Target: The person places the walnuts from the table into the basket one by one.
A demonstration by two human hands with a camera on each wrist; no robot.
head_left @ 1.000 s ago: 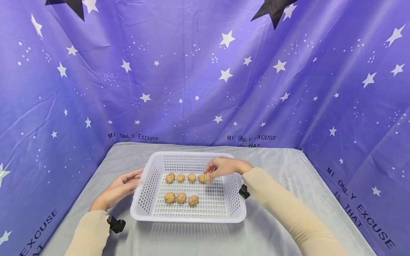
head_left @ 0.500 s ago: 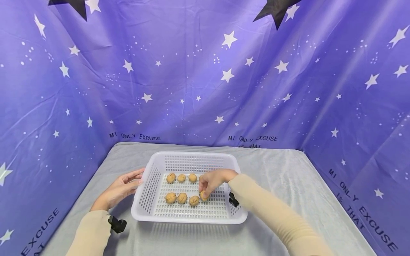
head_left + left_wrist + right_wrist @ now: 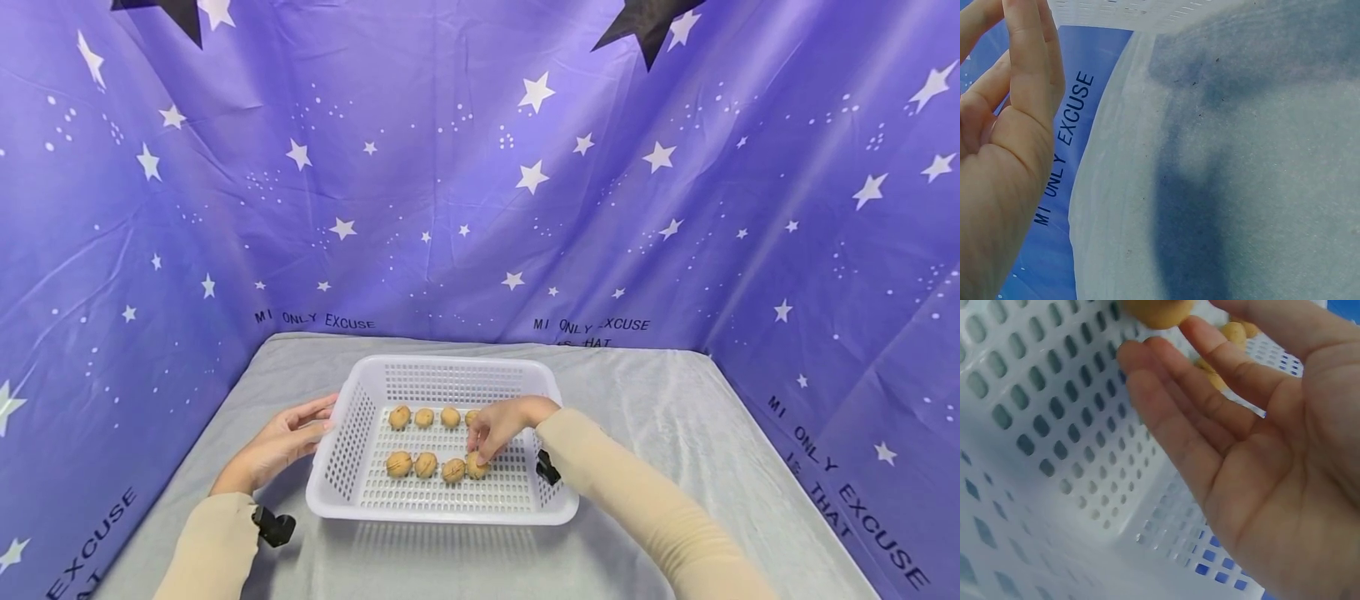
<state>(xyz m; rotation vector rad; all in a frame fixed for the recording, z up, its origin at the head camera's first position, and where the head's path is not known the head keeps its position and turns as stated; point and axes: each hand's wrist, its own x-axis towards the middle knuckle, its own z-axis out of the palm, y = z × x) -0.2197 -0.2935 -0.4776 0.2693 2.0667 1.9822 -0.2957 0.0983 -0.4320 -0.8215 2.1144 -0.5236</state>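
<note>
A white perforated plastic basket (image 3: 442, 514) holds two rows of walnuts. My right hand (image 3: 504, 423) reaches in over the right side and pinches the rightmost walnut (image 3: 476, 467) of the near row between thumb and index finger. That walnut sits on the basket floor beside another walnut (image 3: 453, 471). In the right wrist view the pinched walnut (image 3: 1159, 309) shows at the top edge, the other fingers stretched out below it. The far row (image 3: 424, 417) is partly hidden behind my right hand. My left hand (image 3: 277, 442) touches the basket's left side with fairly straight fingers.
The basket stands on a table with a grey cloth (image 3: 637, 400). Purple star-printed curtains (image 3: 420, 167) enclose the back and both sides. Black wrist cameras (image 3: 273, 527) are strapped to both sleeves.
My right hand has carried a walnut from the right end of the far row to the right end of the near row and lowered it there. My left hand has stayed put.
</note>
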